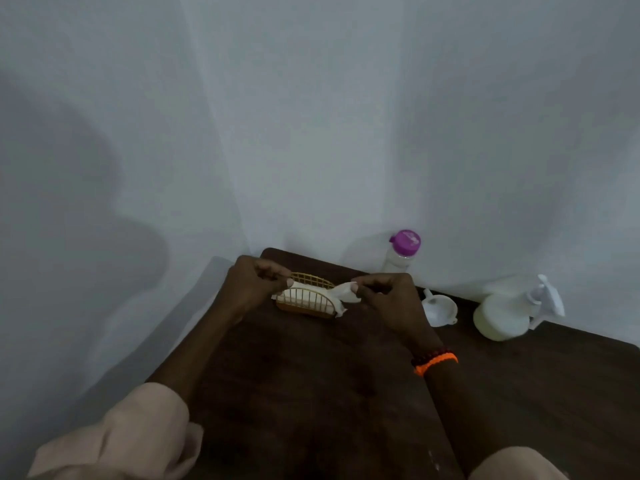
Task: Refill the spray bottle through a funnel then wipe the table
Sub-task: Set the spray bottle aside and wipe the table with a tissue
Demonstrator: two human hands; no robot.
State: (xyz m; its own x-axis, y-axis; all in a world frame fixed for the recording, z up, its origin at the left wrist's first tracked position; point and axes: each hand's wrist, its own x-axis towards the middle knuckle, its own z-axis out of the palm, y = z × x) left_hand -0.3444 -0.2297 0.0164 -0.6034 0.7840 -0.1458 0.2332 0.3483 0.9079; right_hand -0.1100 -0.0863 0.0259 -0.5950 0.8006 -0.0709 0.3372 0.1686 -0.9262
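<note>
— Hands?
— Left hand (254,282) and right hand (384,299): fingers pinching a white tissue (341,294) over the wire holder (306,299)
— Spray bottle?
— Spray bottle (509,315) on counter (311,393), right of funnel (438,310)

setting: a plain room in a home, by the look of it. evidence: bare pale walls (346,116) meeting in a corner; my dark wooden surface (311,375) pushed into that corner; household items on it, namely a gold wire napkin holder (306,301) with tissues, a purple-capped bottle (401,251), a white funnel (439,309), a white spray bottle (509,315). lighting dim.
</note>
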